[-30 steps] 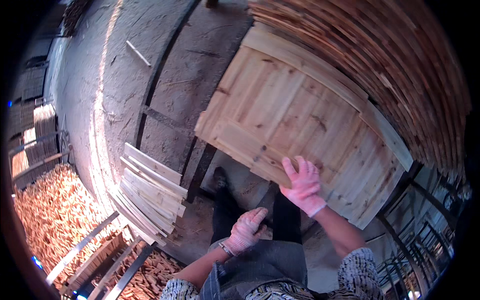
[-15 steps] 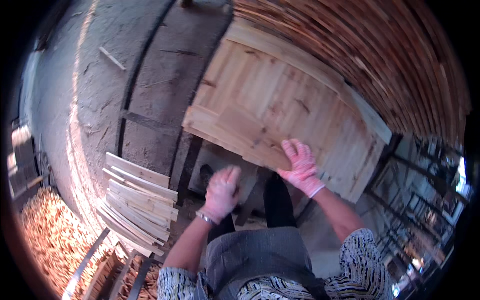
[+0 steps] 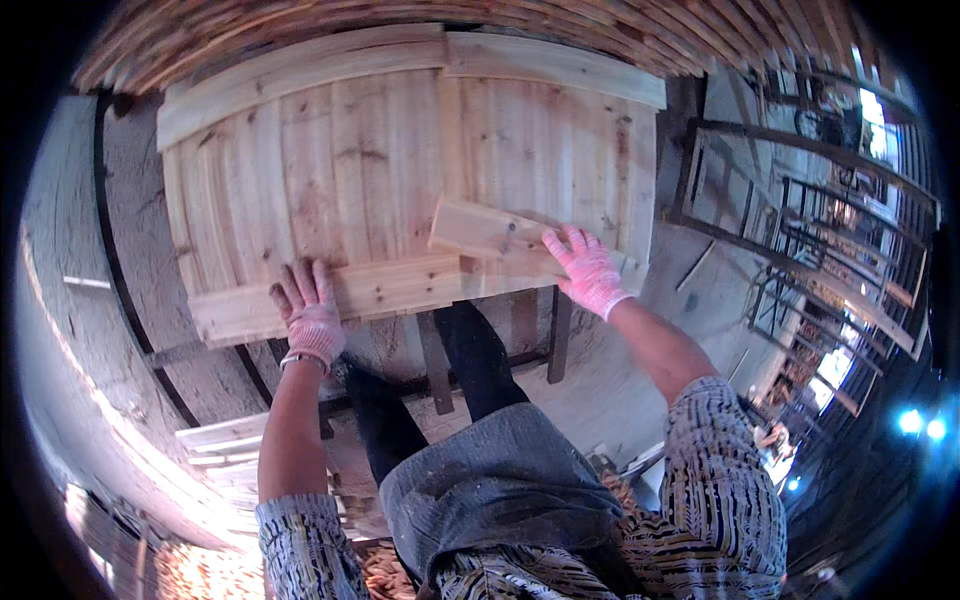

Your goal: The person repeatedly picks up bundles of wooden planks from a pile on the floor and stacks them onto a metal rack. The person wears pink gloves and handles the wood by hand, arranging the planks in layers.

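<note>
A wide panel of pale wooden planks (image 3: 370,170) stands before me, with crosswise boards along its far and near edges. My left hand (image 3: 309,310), in a pinkish work glove, rests with its fingers stretched over the left part of the near edge board (image 3: 400,285). At the right, a short wooden board (image 3: 490,228) lies aslant over the panel's near edge. My gloved right hand (image 3: 586,270) has hold of this board's right end, its fingers on top and its thumb at the near side.
Long stacked wood strips (image 3: 300,15) line the far side. Dark metal frames (image 3: 800,190) stand at the right. Loose pale slats (image 3: 225,440) lie at the lower left, with a heap of wood pieces (image 3: 205,572) nearer me. Dark rails (image 3: 125,270) run along the left floor.
My view has swung so the panel is now squarely in front. My left hand has come from the air beside the panel onto its near edge. My right hand stays at the short board.
</note>
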